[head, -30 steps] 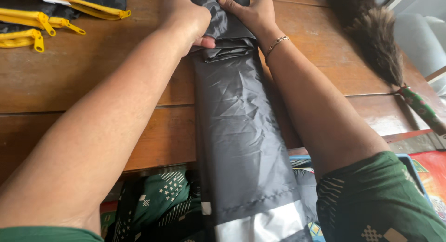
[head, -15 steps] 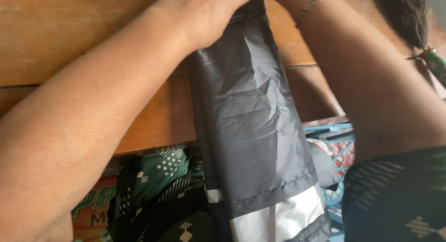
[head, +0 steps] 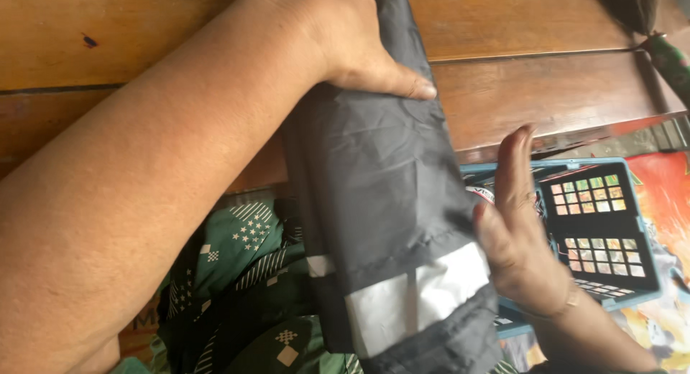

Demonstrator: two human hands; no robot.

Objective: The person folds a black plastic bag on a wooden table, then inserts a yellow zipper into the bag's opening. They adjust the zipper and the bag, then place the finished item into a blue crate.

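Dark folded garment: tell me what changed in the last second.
The right hand left the top of the dark folded garment and came down to its right edge, flat beside the grey band. The left hand stays pressed on the upper part. The garment still hangs over the wooden table edge.
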